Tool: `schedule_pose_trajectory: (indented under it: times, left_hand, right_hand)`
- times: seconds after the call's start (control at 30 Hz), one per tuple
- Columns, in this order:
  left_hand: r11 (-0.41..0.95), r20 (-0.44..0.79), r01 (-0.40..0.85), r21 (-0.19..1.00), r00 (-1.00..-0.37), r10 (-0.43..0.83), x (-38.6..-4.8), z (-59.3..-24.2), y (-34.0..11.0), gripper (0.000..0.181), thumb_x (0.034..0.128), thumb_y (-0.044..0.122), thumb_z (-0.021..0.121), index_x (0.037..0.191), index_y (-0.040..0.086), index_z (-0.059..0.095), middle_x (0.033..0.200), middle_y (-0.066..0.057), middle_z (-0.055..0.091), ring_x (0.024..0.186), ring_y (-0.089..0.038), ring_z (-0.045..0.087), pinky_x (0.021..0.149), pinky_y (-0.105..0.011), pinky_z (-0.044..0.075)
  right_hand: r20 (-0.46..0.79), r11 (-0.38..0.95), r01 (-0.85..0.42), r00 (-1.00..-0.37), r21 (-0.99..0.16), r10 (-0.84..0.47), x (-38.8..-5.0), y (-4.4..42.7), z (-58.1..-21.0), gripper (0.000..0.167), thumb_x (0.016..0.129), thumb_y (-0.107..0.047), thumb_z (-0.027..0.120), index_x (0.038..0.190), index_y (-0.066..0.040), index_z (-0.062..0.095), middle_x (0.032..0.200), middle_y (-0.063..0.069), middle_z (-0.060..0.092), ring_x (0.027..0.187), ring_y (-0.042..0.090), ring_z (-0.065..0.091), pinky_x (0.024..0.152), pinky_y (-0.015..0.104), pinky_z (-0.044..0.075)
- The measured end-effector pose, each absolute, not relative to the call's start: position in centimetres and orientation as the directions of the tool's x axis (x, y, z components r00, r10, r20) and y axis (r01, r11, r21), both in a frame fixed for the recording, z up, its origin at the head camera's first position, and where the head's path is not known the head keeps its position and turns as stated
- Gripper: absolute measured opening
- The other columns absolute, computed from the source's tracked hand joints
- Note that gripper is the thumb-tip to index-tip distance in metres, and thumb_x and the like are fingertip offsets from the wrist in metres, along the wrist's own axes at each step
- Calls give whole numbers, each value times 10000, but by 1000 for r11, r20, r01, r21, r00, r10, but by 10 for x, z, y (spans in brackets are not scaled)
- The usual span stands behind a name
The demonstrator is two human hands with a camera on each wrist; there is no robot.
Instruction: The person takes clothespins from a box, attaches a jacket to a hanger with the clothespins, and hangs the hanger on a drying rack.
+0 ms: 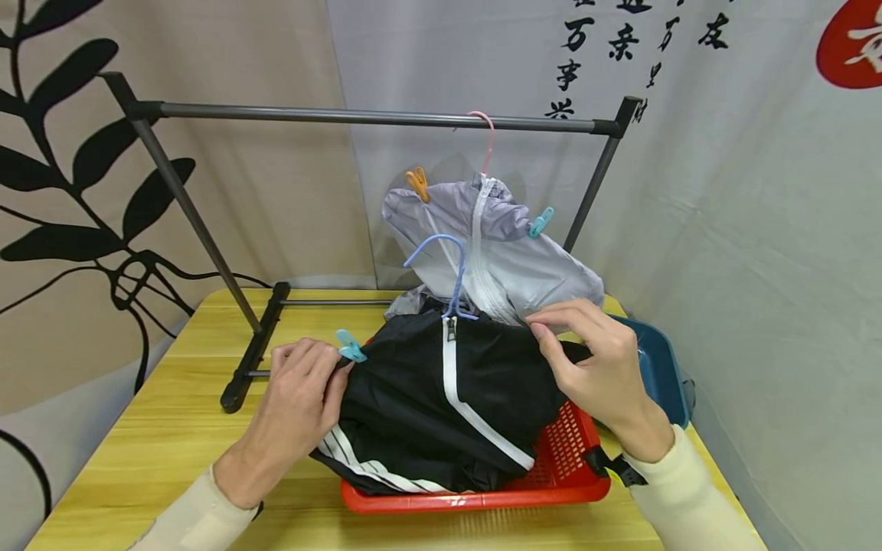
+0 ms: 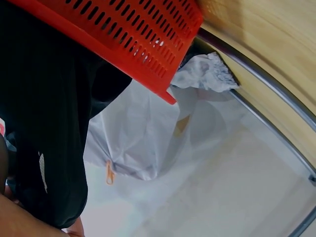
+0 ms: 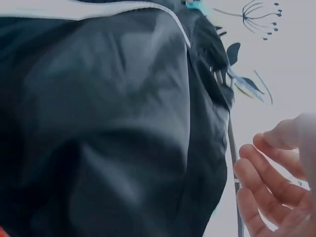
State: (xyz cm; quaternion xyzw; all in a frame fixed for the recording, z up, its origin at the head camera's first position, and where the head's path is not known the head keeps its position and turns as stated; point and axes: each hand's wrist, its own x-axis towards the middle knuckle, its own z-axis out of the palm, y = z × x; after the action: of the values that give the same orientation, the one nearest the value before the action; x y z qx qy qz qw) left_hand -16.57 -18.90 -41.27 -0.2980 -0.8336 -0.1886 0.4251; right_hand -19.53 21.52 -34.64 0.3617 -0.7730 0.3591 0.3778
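A black jacket (image 1: 406, 383) with a white zipper and white stripes lies over a red basket (image 1: 475, 501). Out of its neck rises a blue hanger (image 1: 458, 268). My left hand (image 1: 299, 390) grips the jacket's left shoulder, beside a light-blue clothespin (image 1: 351, 346) fixed there; its fingertips are partly hidden. Near the opposite shoulder is my right hand (image 1: 596, 356), thumb and forefinger close together. The right wrist view has these fingers (image 3: 252, 175) loosely bent and apart from the black cloth, with nothing visible between them.
Behind, a grey jacket (image 1: 441, 222) hangs by a pink hanger (image 1: 491, 138) from a dark metal rack (image 1: 331, 114). Orange (image 1: 417, 184) and teal (image 1: 541, 222) clothespins are on its shoulders. A blue bin (image 1: 658, 375) stands at the right of the yellow table (image 1: 165, 428).
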Motion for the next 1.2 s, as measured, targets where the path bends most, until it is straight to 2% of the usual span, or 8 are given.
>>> schedule_pose_trajectory:
  times: [0.17,0.47,0.6,0.8,0.93,1.07,1.13,1.2]
  left_hand:
    - [748,826,659,76,-461,323,-165,-413,-190,448,1272,307,471,961,31,638,896,-102,655,922,-346,687,878,-554,454]
    - [763,794,639,98,-512,327,-162,-412,-192,440,1272,308,472,969,33,632,892,-103,633,934,-342,670,905,-534,435]
    - [756,813,649,91,-487,320,-163,-414,-192,451,1273,313,470,953,36,627,883,-97,634,912,-334,672,890,-531,427]
    - [749,831,657,86,-461,310,-164,-415,-193,464,1273,322,472,936,41,623,877,-93,639,906,-327,682,876,-536,422]
    - [754,825,650,89,-472,310,-164,-415,-193,463,1274,324,470,944,38,627,879,-95,644,910,-330,684,884,-534,426]
    - [762,808,638,106,-502,308,-162,-415,-194,461,1275,328,464,949,45,627,885,-96,647,924,-332,689,905,-527,425]
    - [762,799,635,124,-519,303,-162,-415,-195,465,1276,332,455,949,47,624,886,-94,645,929,-326,688,919,-524,419]
    - [762,795,634,130,-526,302,-161,-415,-195,466,1276,333,452,947,49,621,885,-94,643,930,-326,687,920,-522,416]
  right_hand:
    - [857,515,-808,-456,-285,-241,-202,230,-348,182,933,28,862,1097,-46,885,1038,92,879,942,227,800,1041,99,551]
    - [859,555,-757,-493,-345,-139,-213,251,-351,136,958,65,836,1080,18,873,1046,158,861,967,46,713,991,126,557]
    - [854,572,-726,-514,-381,-84,-219,260,-353,144,986,68,811,1110,19,866,1077,192,842,1021,-44,689,985,127,558]
    - [843,589,-683,-538,-432,-5,-232,277,-356,161,1046,62,744,1162,42,854,1133,236,814,1059,-74,665,970,113,541]
    - [805,640,-615,-594,-461,9,-240,293,-358,167,1111,-5,716,1206,17,852,1156,221,818,1065,-136,635,983,74,505]
    - [714,700,-506,-700,-504,9,-247,309,-361,213,1182,-118,670,1273,-40,847,1212,179,824,1049,-159,617,977,19,454]
    - [649,726,-447,-761,-522,-1,-250,317,-364,253,1211,-172,633,1317,-62,835,1255,173,814,1069,-61,663,970,3,428]
    - [578,749,-393,-816,-534,-16,-254,324,-367,285,1227,-211,607,1355,-69,818,1304,181,801,1124,104,725,961,9,427]
